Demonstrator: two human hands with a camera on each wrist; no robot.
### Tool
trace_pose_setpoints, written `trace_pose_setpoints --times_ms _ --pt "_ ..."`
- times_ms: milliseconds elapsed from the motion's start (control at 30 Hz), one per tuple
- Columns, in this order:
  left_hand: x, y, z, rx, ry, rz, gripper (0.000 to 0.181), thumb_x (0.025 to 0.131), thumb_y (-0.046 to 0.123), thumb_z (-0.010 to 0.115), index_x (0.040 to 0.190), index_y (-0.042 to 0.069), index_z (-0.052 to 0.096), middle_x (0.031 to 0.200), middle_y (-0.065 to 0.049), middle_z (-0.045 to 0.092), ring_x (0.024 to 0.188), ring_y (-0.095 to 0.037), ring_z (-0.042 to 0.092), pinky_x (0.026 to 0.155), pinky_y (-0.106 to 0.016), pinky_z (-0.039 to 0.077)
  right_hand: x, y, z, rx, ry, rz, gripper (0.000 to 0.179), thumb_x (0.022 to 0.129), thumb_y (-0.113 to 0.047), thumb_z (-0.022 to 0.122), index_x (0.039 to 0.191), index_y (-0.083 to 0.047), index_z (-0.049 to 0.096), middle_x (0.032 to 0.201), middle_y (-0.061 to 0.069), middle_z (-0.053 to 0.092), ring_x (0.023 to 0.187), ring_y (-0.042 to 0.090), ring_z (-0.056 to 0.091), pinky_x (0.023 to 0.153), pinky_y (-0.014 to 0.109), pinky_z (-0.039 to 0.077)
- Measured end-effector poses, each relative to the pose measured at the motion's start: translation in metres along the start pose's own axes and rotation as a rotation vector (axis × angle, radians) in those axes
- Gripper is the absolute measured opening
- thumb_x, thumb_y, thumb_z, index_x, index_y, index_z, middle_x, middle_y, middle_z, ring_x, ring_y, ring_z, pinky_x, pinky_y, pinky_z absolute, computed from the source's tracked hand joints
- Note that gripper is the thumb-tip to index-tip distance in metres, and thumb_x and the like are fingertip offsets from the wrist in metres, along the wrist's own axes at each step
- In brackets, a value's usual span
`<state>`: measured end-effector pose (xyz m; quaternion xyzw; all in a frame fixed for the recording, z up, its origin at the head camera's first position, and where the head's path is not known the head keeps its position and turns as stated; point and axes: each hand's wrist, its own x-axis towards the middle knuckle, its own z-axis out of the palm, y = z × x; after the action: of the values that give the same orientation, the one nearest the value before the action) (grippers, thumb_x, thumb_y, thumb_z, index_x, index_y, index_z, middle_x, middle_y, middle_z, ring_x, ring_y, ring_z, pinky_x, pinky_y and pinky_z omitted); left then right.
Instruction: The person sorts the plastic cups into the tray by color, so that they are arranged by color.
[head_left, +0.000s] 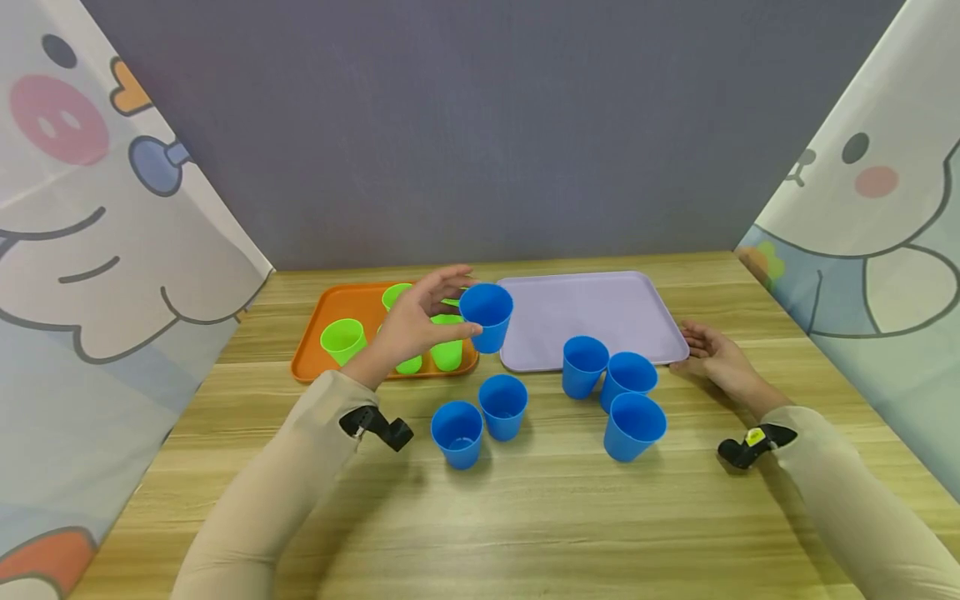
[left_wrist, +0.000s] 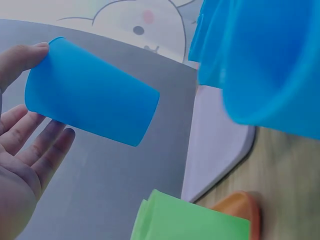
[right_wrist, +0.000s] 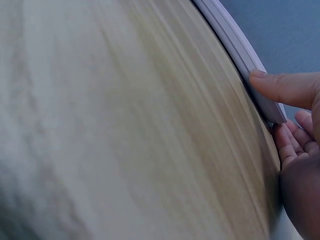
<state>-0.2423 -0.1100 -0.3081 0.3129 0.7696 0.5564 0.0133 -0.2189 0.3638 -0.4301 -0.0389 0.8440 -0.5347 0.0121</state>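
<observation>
My left hand (head_left: 416,321) holds a blue cup (head_left: 486,318) in the air between thumb and fingers, mouth tilted toward the head camera. The cup hangs between an orange tray (head_left: 311,343) and a lilac tray (head_left: 581,304), overlapping the lilac one's left edge in the head view. At the lilac tray's front right corner, my right hand (head_left: 716,358) grips the rim; the right wrist view shows the thumb (right_wrist: 285,87) against the tray's edge (right_wrist: 237,45) and the fingers at its corner. Several more blue cups (head_left: 457,435) stand upright on the table in front of the trays.
Several green cups (head_left: 343,337) stand on the orange tray, partly hidden by the left hand. Three blue cups (head_left: 634,429) cluster by the lilac tray's front edge. A grey panel (head_left: 480,133) closes off the back of the wooden table (head_left: 510,533), with printed cloth at both sides.
</observation>
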Motion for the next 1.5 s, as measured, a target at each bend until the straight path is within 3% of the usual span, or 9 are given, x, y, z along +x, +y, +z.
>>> trace_pose_setpoints --times_ms 400,733,967,1267,1500 --pt "0.041 0.007 0.003 0.018 0.025 0.038 0.068 0.086 0.008 0.079 0.146 0.008 0.046 0.136 -0.008 0.06 0.118 -0.023 0.059 0.098 -0.039 0.051 -0.001 -0.001 0.0 0.004 0.007 0.008 0.084 0.089 0.003 0.07 0.151 0.016 0.015 0.146 0.038 0.031 0.101 -0.007 0.047 0.086 0.004 0.042" --pt "0.073 0.004 0.008 -0.014 0.075 -0.03 0.072 0.085 0.012 0.081 0.148 0.013 0.046 0.136 -0.004 0.06 0.119 -0.02 0.06 0.099 -0.037 0.05 -0.001 -0.001 0.002 0.005 0.008 0.01 0.086 0.088 0.001 0.073 0.151 0.015 0.016 0.144 0.037 0.033 0.1 -0.006 0.049 0.086 0.004 0.043" --pt "0.091 -0.006 0.013 0.002 0.116 -0.056 0.073 0.085 0.016 0.081 0.148 0.011 0.045 0.137 -0.005 0.059 0.12 -0.021 0.058 0.1 -0.034 0.049 -0.001 0.0 0.001 0.018 0.012 -0.003 0.084 0.088 0.003 0.071 0.151 0.016 0.016 0.143 0.038 0.033 0.1 -0.008 0.049 0.086 0.005 0.043" --pt "0.111 -0.025 0.025 0.004 0.156 -0.123 0.074 0.085 0.016 0.082 0.148 0.01 0.044 0.138 -0.007 0.058 0.12 -0.025 0.057 0.099 -0.039 0.049 -0.003 0.001 0.003 0.027 0.017 -0.005 0.085 0.088 0.003 0.072 0.15 0.016 0.016 0.143 0.037 0.034 0.1 -0.007 0.05 0.086 0.005 0.043" --pt "0.117 -0.038 0.037 0.075 0.136 -0.211 0.076 0.085 0.022 0.082 0.15 0.013 0.043 0.141 -0.005 0.057 0.126 -0.025 0.054 0.102 -0.042 0.047 -0.002 0.003 0.002 0.018 0.02 0.015 0.086 0.088 0.002 0.072 0.152 0.014 0.015 0.145 0.036 0.033 0.101 -0.006 0.048 0.086 0.005 0.042"
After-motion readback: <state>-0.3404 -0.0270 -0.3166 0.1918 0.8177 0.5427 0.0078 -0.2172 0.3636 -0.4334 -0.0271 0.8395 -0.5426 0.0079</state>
